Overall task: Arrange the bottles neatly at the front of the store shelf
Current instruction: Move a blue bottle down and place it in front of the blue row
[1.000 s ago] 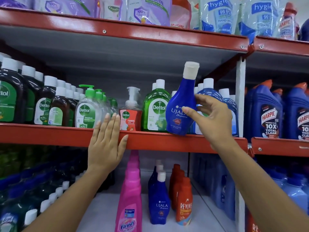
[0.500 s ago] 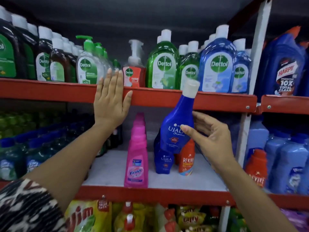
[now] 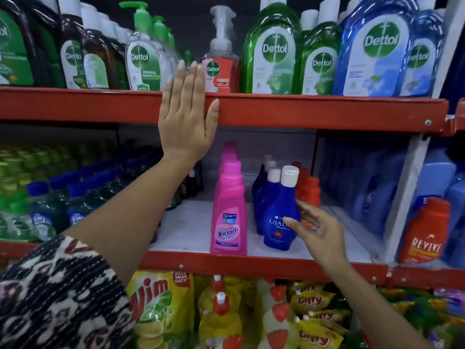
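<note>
A blue Ujala bottle (image 3: 278, 210) with a white cap stands upright at the front of the middle shelf (image 3: 186, 227), heading a row of like blue bottles (image 3: 261, 187). My right hand (image 3: 318, 233) is closed on it, thumb on the label and fingers behind its right side. A pink Vanish bottle (image 3: 229, 212) stands just to its left, with more pink ones behind. Orange-capped bottles (image 3: 310, 190) stand behind to the right. My left hand (image 3: 187, 122) lies flat and open against the red edge of the upper shelf (image 3: 327, 112), holding nothing.
Dettol bottles (image 3: 274, 51) fill the upper shelf. A white upright post (image 3: 407, 197) bounds the bay on the right, with an orange Revive bottle (image 3: 425, 230) beyond it. Dark bottles crowd the middle shelf's left. Yellow Vim pouches (image 3: 156, 298) sit below.
My right hand carried the blue Ujala bottle down from the upper Dettol shelf and stood it on the middle shelf. My left hand stayed on the upper shelf's edge.
</note>
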A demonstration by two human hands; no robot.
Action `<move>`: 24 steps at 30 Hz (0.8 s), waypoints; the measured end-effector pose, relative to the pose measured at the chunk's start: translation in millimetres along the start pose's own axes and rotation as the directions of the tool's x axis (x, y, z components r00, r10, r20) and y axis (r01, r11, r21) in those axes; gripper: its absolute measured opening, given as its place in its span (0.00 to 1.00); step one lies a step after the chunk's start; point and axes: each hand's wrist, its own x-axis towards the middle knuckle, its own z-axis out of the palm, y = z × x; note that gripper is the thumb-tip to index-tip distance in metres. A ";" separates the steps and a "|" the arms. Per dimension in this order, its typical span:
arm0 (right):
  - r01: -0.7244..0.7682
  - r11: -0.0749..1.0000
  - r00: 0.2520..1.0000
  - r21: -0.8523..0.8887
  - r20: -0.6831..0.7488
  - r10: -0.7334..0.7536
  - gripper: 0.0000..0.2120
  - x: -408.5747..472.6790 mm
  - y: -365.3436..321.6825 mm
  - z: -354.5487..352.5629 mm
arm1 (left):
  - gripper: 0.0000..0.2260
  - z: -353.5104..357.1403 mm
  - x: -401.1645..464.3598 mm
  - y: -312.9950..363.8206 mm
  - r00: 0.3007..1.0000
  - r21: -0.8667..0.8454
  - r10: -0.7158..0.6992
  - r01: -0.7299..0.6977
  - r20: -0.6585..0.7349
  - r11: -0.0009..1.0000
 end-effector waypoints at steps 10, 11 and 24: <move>-0.066 0.994 0.998 -0.085 -0.030 0.063 0.23 0.2 30.1 11.9 | 0.27 2.3 -0.2 -1.4 1.000 0.015 0.013 -0.013 -0.014 1.000; -0.076 0.994 0.997 -0.081 -0.029 0.073 0.23 -0.4 31.9 12.6 | 0.26 2.5 -0.5 -1.6 1.000 0.014 0.014 -0.014 -0.019 1.000; 0.054 0.833 0.979 -0.551 0.193 0.065 0.39 -19.7 30.0 7.4 | 0.26 -5.5 -2.2 -1.0 0.994 -0.040 0.111 -0.111 0.019 0.993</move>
